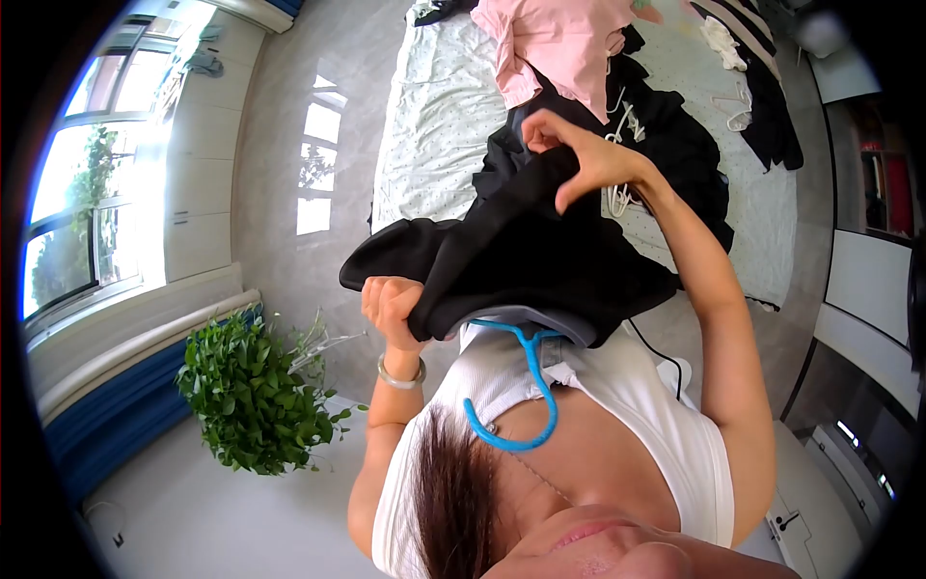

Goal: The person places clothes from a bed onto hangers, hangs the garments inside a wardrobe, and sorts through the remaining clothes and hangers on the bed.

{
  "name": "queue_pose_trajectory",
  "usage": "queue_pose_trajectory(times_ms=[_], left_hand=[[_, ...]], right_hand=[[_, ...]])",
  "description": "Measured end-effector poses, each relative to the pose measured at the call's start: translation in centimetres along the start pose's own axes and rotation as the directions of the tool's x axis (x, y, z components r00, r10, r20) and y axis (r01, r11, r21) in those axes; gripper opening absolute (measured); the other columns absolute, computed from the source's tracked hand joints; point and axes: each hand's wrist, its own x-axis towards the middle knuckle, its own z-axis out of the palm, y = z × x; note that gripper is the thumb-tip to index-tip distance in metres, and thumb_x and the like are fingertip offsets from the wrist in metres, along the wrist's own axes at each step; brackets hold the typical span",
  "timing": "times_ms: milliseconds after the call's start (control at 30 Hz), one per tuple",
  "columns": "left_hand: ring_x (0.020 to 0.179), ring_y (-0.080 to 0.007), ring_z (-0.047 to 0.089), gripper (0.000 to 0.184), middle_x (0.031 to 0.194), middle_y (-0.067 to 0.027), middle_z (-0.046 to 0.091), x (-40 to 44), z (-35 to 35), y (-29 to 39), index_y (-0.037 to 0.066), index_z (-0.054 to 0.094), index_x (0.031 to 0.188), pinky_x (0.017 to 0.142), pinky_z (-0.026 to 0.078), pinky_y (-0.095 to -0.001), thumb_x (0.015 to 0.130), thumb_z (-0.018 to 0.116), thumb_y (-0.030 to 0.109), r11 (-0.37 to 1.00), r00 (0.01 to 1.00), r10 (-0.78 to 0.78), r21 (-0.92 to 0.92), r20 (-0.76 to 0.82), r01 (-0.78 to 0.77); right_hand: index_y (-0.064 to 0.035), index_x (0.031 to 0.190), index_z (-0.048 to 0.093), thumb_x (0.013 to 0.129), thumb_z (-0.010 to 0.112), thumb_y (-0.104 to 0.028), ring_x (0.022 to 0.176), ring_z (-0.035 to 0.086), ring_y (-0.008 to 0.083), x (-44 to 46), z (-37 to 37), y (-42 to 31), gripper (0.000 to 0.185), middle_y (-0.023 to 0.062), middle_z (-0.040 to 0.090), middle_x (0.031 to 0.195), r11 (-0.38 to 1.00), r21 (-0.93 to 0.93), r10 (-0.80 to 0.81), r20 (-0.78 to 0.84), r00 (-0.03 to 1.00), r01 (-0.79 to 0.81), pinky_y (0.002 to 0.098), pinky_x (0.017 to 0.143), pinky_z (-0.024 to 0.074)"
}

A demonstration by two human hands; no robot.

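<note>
A black garment (540,261) hangs in front of my chest, its grey-lined neck opening towards me. A blue hanger (540,372) sits inside the neck, with its hook pointing at my chin. My left hand (394,307), with a bangle at the wrist, is closed around the garment's left side. At its far upper edge, my right hand (593,159) curves in a C shape over the cloth, thumb and fingers apart. The hanger's arms are mostly hidden inside the cloth.
Beyond lies a bed with a pale patterned sheet (424,125), holding a pink shirt (559,48), black clothes (675,145) and white hangers (617,198). A leafy plant (256,391) stands at left near the windows (96,183). Cabinets (868,280) line the right.
</note>
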Motion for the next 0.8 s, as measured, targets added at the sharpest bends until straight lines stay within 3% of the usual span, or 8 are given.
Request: queue_pose_trajectory(times_ms=[100,167,233,333,400,433,633,800], left_hand=[[0.064,-0.0240,0.052,0.052,0.071,-0.0086,0.056,0.1,-0.5,-0.1,0.006,0.057,0.089,0.059,0.038,-0.0355,0.072,0.075,0.051,1.000,1.000,-0.022,0.019,-0.006,0.022],[0.064,-0.0240,0.051,0.052,0.071,-0.0090,0.056,0.3,-0.7,0.4,0.006,0.056,0.089,0.059,0.038,-0.0355,0.073,0.075,0.051,0.999,0.999,-0.031,0.040,0.007,0.031],[0.064,-0.0240,0.051,0.052,0.071,-0.0090,0.056,-0.1,-0.6,0.3,0.006,0.056,0.089,0.059,0.038,-0.0355,0.073,0.074,0.052,0.999,0.999,-0.035,0.017,-0.020,0.035],[0.063,-0.0242,0.050,0.053,0.070,-0.0090,0.055,-0.2,-1.2,0.2,0.005,0.056,0.088,0.059,0.037,-0.0354,0.074,0.074,0.053,0.999,0.998,-0.040,0.013,-0.050,0.041],[0.063,-0.0244,0.050,0.053,0.070,-0.0090,0.055,0.2,-1.6,0.1,0.005,0.056,0.088,0.059,0.037,-0.0353,0.074,0.073,0.053,0.999,0.998,-0.036,0.026,-0.057,0.037],[0.062,-0.0247,0.050,0.053,0.069,-0.0093,0.054,0.5,-1.9,0.1,0.005,0.056,0.088,0.058,0.037,-0.0354,0.076,0.072,0.054,0.998,0.997,-0.045,0.048,-0.066,0.049],[0.064,-0.0314,0.055,0.047,0.072,-0.0122,0.056,1.5,-2.3,-1.2,0.002,0.055,0.087,0.062,0.044,-0.0406,0.082,0.071,0.046,0.961,0.987,-0.069,0.256,-0.143,0.105],[0.063,-0.0314,0.056,0.039,0.077,-0.0115,0.059,2.4,-0.2,-2.4,0.002,0.059,0.091,0.058,0.045,-0.0372,0.078,0.078,0.033,0.821,0.904,-0.108,0.475,-0.415,0.316]], right_hand=[[-0.0157,0.119,0.046,0.061,0.078,-0.008,0.106,0.058,0.0289,-0.6,1.2,-1.6,0.067,0.0088,0.056,0.112,0.771,-0.618,0.131,-0.080,0.988,-0.152,0.0376,0.086,0.0481],[-0.0135,0.117,0.048,0.058,0.071,-0.002,0.105,0.056,0.0311,-0.7,0.8,1.3,0.064,0.0095,0.056,0.113,0.663,-0.743,-0.154,-0.250,0.956,-0.087,0.0394,0.085,0.0467],[-0.0072,0.115,0.049,0.064,0.070,-0.005,0.103,0.056,0.0326,-0.2,-0.1,3.7,0.055,0.0102,0.056,0.108,0.726,-0.688,-0.371,-0.367,0.853,0.019,0.0372,0.088,0.0427],[-0.0042,0.107,0.056,0.071,0.071,-0.006,0.100,0.060,0.0259,-0.2,0.0,4.5,0.039,0.0086,0.061,0.104,0.855,-0.517,-0.273,-0.499,0.823,-0.030,0.0330,0.088,0.0442],[-0.0017,0.099,0.064,0.079,0.070,-0.004,0.095,0.063,0.0158,-0.6,-1.1,6.0,0.021,0.0055,0.066,0.100,0.986,-0.069,-0.169,-0.366,0.915,0.154,0.0269,0.086,0.0466],[-0.0007,0.094,0.068,0.083,0.067,0.000,0.089,0.063,0.0086,-1.2,-1.6,6.1,0.011,0.0018,0.068,0.095,0.981,0.185,0.117,-0.306,0.945,-0.062,0.0217,0.083,0.0481],[-0.0018,0.096,0.063,0.080,0.065,0.005,0.084,0.062,0.0074,-2.3,-5.4,0.5,0.018,0.0024,0.068,0.089,0.987,0.156,0.117,-0.540,0.833,-0.038,0.0207,0.076,0.0481],[-0.0033,0.100,0.066,0.067,0.071,0.006,0.087,0.064,0.0160,-4.7,-2.1,-8.6,0.034,0.0047,0.068,0.094,0.824,-0.566,-0.478,-0.665,0.574,0.031,0.0251,0.081,0.0487]])
